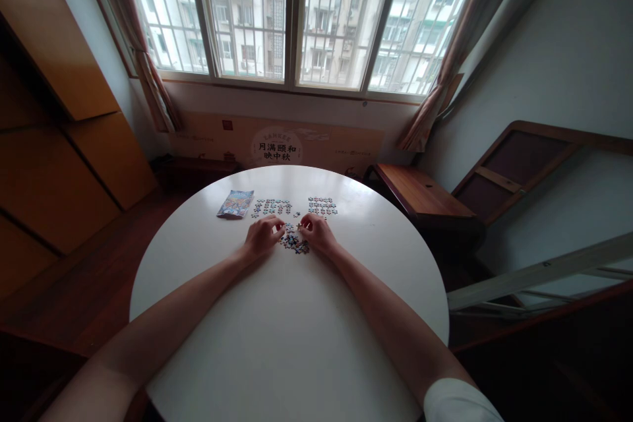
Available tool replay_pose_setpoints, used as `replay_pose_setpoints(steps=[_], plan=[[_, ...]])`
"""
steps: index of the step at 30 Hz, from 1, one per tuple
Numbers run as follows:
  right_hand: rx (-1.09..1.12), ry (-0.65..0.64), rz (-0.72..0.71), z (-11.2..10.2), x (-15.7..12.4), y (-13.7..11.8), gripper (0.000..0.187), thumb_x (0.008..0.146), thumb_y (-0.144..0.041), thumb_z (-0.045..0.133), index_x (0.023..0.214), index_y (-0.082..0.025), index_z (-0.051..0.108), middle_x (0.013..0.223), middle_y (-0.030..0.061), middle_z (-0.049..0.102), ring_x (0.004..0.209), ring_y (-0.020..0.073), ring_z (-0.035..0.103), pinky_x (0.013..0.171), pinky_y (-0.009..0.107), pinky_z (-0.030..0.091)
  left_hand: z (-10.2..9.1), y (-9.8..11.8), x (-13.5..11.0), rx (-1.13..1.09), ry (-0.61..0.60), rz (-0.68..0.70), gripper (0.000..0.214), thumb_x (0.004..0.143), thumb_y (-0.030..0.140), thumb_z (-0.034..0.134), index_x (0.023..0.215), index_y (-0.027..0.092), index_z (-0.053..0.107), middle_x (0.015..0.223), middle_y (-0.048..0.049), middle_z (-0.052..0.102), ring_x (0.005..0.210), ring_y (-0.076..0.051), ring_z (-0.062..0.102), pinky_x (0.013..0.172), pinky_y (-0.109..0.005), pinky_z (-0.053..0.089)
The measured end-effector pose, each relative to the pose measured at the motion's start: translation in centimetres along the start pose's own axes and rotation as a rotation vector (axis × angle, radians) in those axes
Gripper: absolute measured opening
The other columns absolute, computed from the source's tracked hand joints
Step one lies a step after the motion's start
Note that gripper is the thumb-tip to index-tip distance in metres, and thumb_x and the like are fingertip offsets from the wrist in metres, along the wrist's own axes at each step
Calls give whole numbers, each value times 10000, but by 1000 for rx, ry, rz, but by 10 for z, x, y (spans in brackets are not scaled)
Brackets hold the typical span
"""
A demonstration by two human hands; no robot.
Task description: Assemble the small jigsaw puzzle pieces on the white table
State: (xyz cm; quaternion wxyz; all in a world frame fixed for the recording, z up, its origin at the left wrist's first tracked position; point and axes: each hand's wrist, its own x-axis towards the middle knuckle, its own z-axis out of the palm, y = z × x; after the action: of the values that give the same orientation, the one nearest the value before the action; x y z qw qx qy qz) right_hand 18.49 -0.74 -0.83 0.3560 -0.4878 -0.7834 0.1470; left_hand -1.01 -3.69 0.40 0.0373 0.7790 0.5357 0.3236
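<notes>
Both my hands are over a loose heap of jigsaw puzzle pieces (295, 244) on a round white table (277, 330). My left hand (261, 236) is at the heap's left side, its fingers curled and thumb near the fingertips; whatever may be in the pinch is too small to make out. Opposite it, my right hand (318, 233) pinches a small puzzle piece (299, 227) at its fingertips. Beyond the hands, puzzle pieces lie spread in rows, with a left group (271, 205) and a right group (322, 205). A single piece (297, 214) rests between them.
A printed picture packet (236, 204) lies left of the rows. Behind the table are a cardboard panel with Chinese writing (198, 138) and a barred window (247, 20). A wooden side table (425, 191) stands at the right, orange cabinets (99, 158) at the left.
</notes>
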Motion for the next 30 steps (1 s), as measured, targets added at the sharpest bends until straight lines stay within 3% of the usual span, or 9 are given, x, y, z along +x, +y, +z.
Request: replay_pose_setpoints(steps=[6,12,16,30], plan=[[440,11,43,8,6,-2,232,759,-267,593,950,-154,658,773,44,665,638,135,598,637,272,487,-1,0,0,-58,-28,51,251,845,400,491,897,232,670,819,1,659,630,-116,574,613,-227,401],[783,-53,69,12,5,-13,255,661,-367,697,797,-156,652,752,51,689,720,179,662,689,303,526,0,0,0,-82,-26,93,306,838,474,505,918,222,659,775,1,640,592,-104,552,587,-212,396],[854,-37,119,10,5,-14,288,601,-373,746,747,-149,638,707,46,687,691,183,667,661,295,529,1,-1,0,-108,-8,101,320,833,485,513,939,220,658,779,-2,643,573,-96,545,574,-206,397],[826,-54,128,7,5,-14,285,619,-379,736,745,-136,655,665,53,690,640,171,655,602,269,502,-2,0,0,-143,-16,132,290,841,451,522,967,228,656,784,8,639,559,-86,540,563,-200,403]])
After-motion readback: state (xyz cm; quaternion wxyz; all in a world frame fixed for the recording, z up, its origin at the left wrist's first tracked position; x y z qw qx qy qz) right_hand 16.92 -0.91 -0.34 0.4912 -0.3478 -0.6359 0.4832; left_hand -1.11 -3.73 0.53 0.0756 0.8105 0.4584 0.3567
